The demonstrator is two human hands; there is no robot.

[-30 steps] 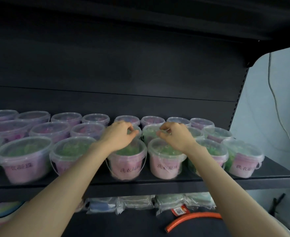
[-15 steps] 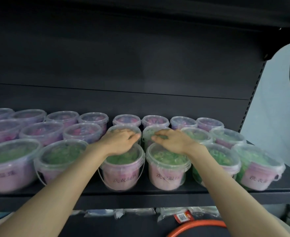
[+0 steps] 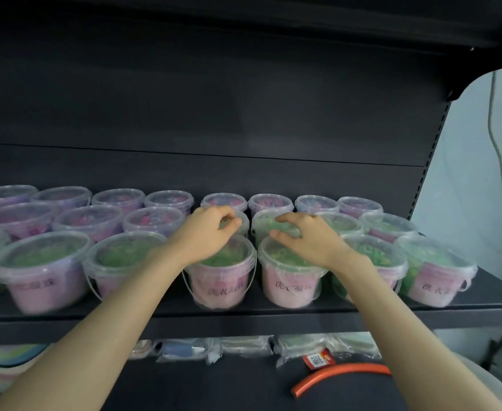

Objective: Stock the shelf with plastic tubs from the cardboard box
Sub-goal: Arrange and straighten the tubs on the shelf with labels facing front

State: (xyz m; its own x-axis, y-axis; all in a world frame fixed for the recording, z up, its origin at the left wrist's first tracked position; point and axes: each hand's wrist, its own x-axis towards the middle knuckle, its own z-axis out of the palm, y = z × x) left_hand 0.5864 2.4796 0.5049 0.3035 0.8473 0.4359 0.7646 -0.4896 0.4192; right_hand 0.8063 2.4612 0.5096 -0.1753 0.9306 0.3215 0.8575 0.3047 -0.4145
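Observation:
Three rows of clear lidded plastic tubs with pink labels fill the dark shelf (image 3: 244,318); the front ones hold green contents. My left hand (image 3: 205,235) lies over a front tub (image 3: 220,280), its curled fingertips reaching the lid of the middle-row tub (image 3: 243,222) behind it. My right hand (image 3: 306,238) hovers over the neighbouring front tub (image 3: 291,286), fingers spread and bent toward another middle-row tub (image 3: 264,225). Neither hand lifts a tub. No cardboard box is in view.
The upper shelf (image 3: 244,25) overhangs closely above. Below, a lower shelf holds flat plastic packets (image 3: 244,345) and an orange hose (image 3: 338,373). At the right the shelf ends at its upright (image 3: 430,161), with a pale wall and a hanging cable (image 3: 498,143) beyond.
Both hands stay over the same two front tubs. Their fingers have lifted from flat on the lids to a curled, raised pose. The view has shifted slightly.

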